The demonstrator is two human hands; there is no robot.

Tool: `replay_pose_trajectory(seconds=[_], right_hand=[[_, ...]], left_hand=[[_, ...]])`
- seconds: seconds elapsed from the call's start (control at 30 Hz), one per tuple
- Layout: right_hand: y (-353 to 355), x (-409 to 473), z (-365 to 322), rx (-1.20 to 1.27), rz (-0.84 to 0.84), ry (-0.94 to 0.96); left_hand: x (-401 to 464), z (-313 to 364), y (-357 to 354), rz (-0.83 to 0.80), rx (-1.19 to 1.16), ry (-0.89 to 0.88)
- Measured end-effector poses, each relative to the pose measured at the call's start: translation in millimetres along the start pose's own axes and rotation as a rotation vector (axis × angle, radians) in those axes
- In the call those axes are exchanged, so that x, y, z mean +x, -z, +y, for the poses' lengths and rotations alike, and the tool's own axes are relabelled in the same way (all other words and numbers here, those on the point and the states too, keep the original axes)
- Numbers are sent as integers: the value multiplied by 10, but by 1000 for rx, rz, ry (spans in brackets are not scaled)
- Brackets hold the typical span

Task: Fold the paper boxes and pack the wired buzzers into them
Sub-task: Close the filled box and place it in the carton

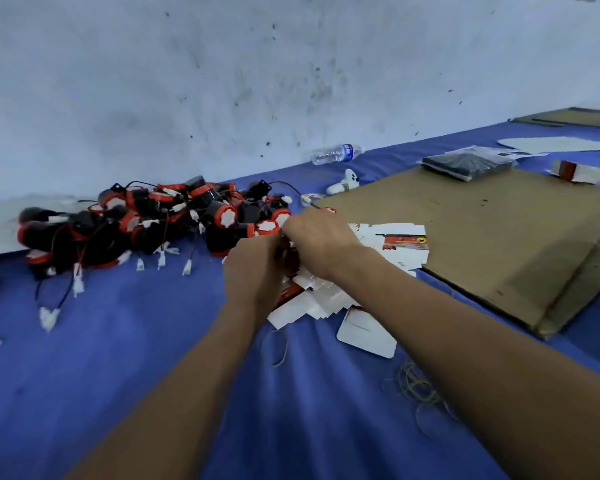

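A worker's two bare forearms are reaching out over a blue cloth (136,358), where loose rubber bands (413,386) are lying just under the right forearm, probably kept there for bundling. A single flat white box blank (364,332) is lying nearer than the hands, between the wrists. Both hands are meeting over a heap of flat paper boxes (329,289), which is spreading out beneath and to the right of them, within easy reach for folding. The left hand (253,271) is curling its fingers round something small and dark with red on it, likely a box being folded or a buzzer being packed; which one cannot be told, since the knuckles are hiding it. The right hand (317,239), touching the left, is bending its fingers onto the same item, apparently steadying it. A cardboard sheet (482,237) is lying to the right of the hands, perhaps serving as a work surface. Just beyond and to the left of the hands, the pile of red-and-black wired buzzers (153,223) is waiting, their white plugs trailing toward the worker. Farther off, beyond the right hand, a water bottle (338,154) is lying on its side against the wall (257,81).
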State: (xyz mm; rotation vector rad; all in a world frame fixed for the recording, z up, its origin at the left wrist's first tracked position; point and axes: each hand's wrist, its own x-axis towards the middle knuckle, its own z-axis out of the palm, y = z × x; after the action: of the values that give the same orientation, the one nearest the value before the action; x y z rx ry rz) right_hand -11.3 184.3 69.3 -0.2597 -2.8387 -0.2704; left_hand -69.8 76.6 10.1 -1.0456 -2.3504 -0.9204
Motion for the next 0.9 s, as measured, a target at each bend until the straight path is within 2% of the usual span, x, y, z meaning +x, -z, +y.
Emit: replay_pose_trajectory(seconds=[0.1, 0.2, 0.3, 0.37, 0.47, 0.53, 0.57, 0.63, 0.7, 0.8, 0.9], right_hand=[[159, -83, 34, 68, 150, -125], [261, -192, 3, 207, 421, -282], [285, -311, -389, 497, 780, -239], [228, -340, -750, 741, 853, -254], [64, -350, -1219, 1203, 629, -331], [-63, -390, -1477, 1540, 323, -326], [-127, -415, -1592, 1625, 167, -302], [-255, -463, -1819, 1583, -25, -182], [-381, -507, -2027, 1451, -83, -66], [-584, -584, -2255, 1178, 0, 18], [-671, -620, -2324, 1098, 29, 205]], left_hand=[[-18, 20, 105, 206, -212, 170], [-117, -71, 297, 342, -484, 432], [-242, -254, 571, 280, -997, 725], [-350, -392, 776, 192, -1197, 828], [-661, -666, 1105, 236, -1211, 818], [-923, -915, 1311, 251, -1329, 777], [-1076, -1023, 1413, 228, -1415, 769], [-1381, -1208, 1585, 212, -1520, 862], [-1616, -1338, 1646, 238, -1442, 968], [-1773, -1438, 1636, 260, -1269, 934], [-1764, -1433, 1643, 275, -1123, 796]])
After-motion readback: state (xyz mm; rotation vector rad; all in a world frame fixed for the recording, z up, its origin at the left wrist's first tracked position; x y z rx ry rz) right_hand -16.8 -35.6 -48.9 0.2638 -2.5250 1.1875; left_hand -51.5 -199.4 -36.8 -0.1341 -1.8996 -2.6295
